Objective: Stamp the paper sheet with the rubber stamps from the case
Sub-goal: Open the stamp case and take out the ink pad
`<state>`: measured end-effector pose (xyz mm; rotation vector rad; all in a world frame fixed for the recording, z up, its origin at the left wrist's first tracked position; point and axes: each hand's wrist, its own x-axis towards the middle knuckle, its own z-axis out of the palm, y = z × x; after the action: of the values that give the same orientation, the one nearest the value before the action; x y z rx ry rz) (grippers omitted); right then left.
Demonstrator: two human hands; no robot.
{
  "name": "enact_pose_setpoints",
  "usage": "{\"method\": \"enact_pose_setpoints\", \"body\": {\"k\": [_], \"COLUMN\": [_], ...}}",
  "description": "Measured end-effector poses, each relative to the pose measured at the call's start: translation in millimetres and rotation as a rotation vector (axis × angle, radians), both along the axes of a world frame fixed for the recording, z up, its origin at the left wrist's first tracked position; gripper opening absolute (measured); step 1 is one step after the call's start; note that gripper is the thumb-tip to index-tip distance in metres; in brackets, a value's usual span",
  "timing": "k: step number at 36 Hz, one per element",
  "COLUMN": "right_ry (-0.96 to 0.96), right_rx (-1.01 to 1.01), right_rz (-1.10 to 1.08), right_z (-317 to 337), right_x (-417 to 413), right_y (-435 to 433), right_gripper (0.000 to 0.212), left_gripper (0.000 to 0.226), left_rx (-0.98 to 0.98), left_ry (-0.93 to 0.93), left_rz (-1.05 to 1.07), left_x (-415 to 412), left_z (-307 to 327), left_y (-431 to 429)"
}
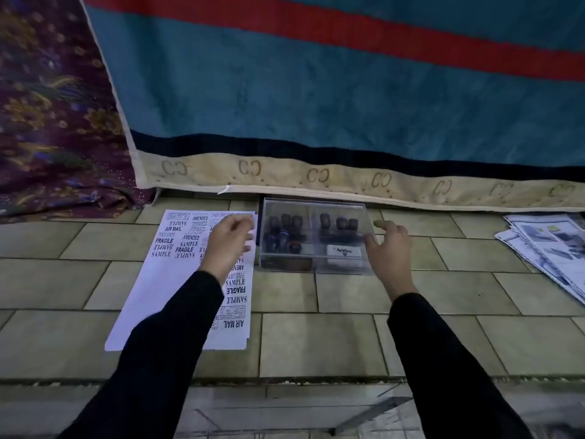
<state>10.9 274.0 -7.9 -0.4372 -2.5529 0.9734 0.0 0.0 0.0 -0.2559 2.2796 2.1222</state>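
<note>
Teal blanket (316, 90) w/ red stripe

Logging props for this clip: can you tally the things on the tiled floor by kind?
Stamped paper sheet: 1
Clear plastic case holding rubber stamps (stamp count unclear): 1
Stack of printed papers, far right: 1
Total: 3

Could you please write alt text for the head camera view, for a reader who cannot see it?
Two hands in black sleeves reach for a closed clear plastic case of rubber stamps on a tiled floor: right hand at its right edge, left hand above a paper sheet covered in stamp impressions.
</note>
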Motion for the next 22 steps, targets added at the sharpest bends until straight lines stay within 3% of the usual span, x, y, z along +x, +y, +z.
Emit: {"method": "enact_pose_setpoints", "body": {"k": [3, 7, 13, 22], "right_ry": [-0.106, -0.167, -0.136, 0.010], "right_rx": [-0.017, -0.047, -0.102, -0.195], "right_rz": [-0.067, -0.073, -0.123, -0.141], "right_z": [-0.9, -5.3, -6.2, 0.2], "right_x": [-10.4, -19.1, -21.7, -15.8], "right_y": [0.3, 2.4, 7.4, 11.3], "right_gripper": [0.042, 0.036, 0.020, 0.024], "left_gripper": [0.026, 0.030, 0.016, 0.018], "left_rx": [-0.166, -0.347, -0.517, -0.610], "left_ry": [-0.021, -0.059, 0.022, 0.183], "left_rz": [0.009, -0.034, -0.038, 0.043], "left_x": [-17.4, -28.7, -29.8, -19.8], "left_z": [-2.1, -7.6, -12.3, -2.1], "left_y": [5.1, 8.0, 11.7, 12.4]}}
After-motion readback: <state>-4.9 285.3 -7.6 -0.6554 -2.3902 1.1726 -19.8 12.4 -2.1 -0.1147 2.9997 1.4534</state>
